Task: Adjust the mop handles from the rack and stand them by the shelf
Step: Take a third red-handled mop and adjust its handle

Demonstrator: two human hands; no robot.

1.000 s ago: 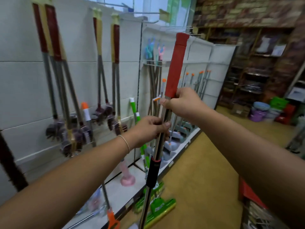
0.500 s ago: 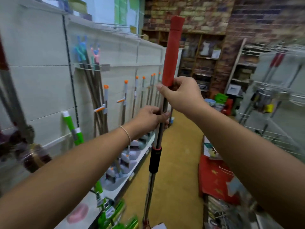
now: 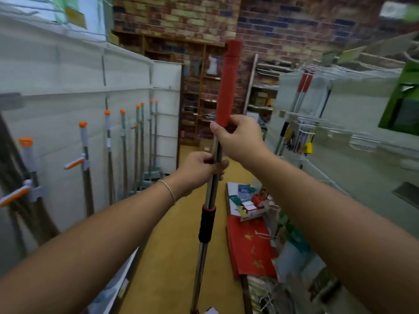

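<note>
I hold one mop handle (image 3: pixel 227 87) upright in the middle of the aisle. It has a red foam grip on top, a bare steel pole below and a black locking collar (image 3: pixel 206 224) lower down. My right hand (image 3: pixel 238 139) is closed around the bottom of the red grip. My left hand (image 3: pixel 199 169) grips the steel pole just beneath it, above the collar. The pole's lower end runs out of the bottom of the view. Along the white shelf (image 3: pixel 74 137) on the left stand several grey mop handles (image 3: pixel 85 159) with orange caps.
A yellow floor (image 3: pixel 172 257) runs down the aisle toward a brick wall and wooden shelving (image 3: pixel 199 98). On the right stands a wire rack (image 3: pixel 317 123) with hanging goods, and red packets and boxes (image 3: pixel 249 245) lie at its foot.
The view has swung right, from the wall of hanging mops to straight down the aisle. Both hands keep the same grip on the handle, which stays upright in front of me.
</note>
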